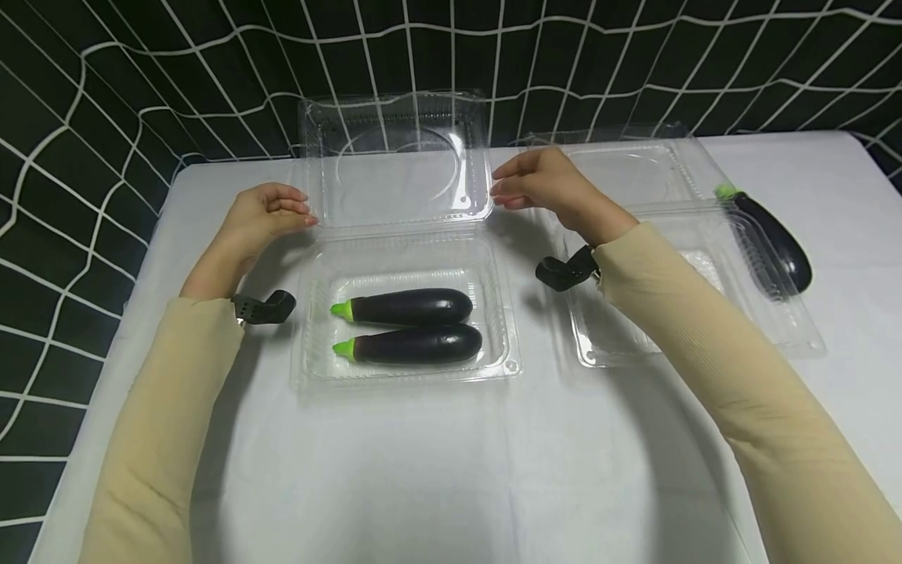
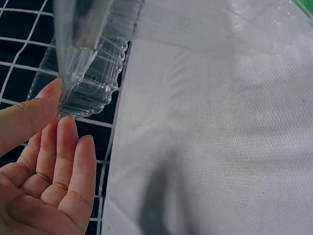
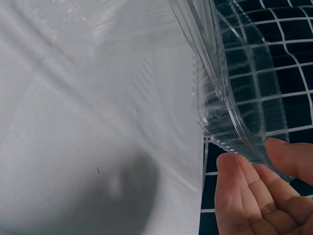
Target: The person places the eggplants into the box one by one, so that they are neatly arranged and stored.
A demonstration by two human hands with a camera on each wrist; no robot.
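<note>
A clear plastic clamshell box stands on the table, its base (image 1: 405, 374) holding two dark eggplants, one eggplant (image 1: 416, 306) behind the other eggplant (image 1: 423, 345), green stems to the left. Its raised lid (image 1: 398, 176) tilts up behind the base. My left hand (image 1: 257, 223) pinches the lid's left edge between thumb and fingers; in the left wrist view the thumb (image 2: 36, 110) lies against that rim. At the opposite side my right hand (image 1: 553, 188) grips the lid's right edge, and the right wrist view shows fingertips (image 3: 230, 164) under the clear rim.
To the right lies a second clear clamshell box (image 1: 592, 356), partly hidden by my right forearm. A third eggplant (image 1: 775, 239) lies at that box's right side, partly behind its clear plastic. White netting (image 1: 451, 31) over dark cloth borders the white table (image 1: 395, 486).
</note>
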